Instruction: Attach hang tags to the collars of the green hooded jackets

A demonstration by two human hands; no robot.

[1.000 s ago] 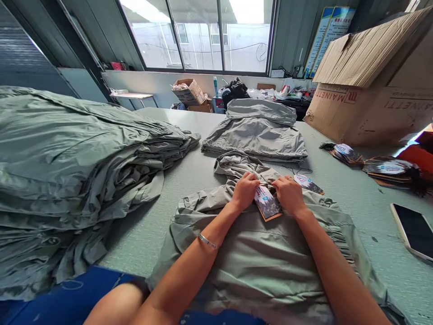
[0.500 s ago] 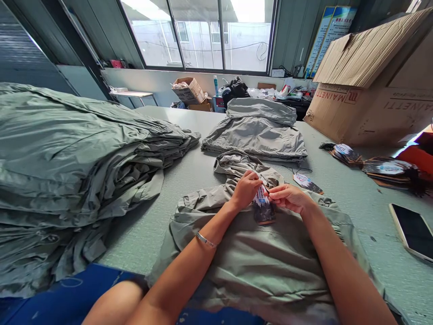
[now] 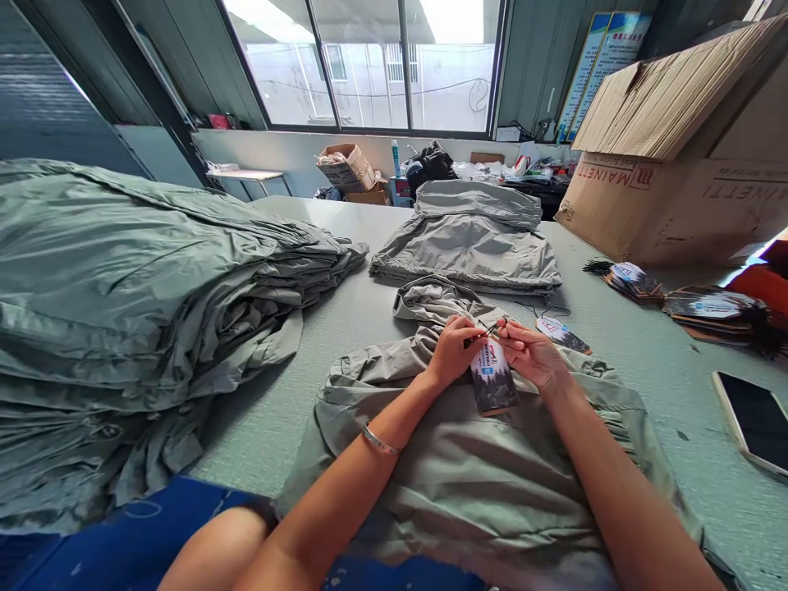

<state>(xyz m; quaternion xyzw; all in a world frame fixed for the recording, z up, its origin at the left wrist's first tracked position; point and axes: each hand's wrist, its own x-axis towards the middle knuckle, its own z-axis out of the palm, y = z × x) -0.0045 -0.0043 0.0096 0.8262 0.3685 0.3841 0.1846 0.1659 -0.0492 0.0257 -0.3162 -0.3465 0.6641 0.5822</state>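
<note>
Because the card hang tag (image 3: 493, 379) is light and stiff but dangles from a thin black cord (image 3: 482, 335), it handles best by the cord, which the closed fingers of the left hand (image 3: 454, 353) and right hand (image 3: 533, 356) pinch above the grey-green jacket (image 3: 468, 492) at lower centre.

A tall stack of folded jackets (image 3: 123, 304) blocks the left hand (image 3: 454, 353) outward; desk (image 3: 665, 394) stretches right toward a phone (image 3: 751, 423) (screen dark).
</note>
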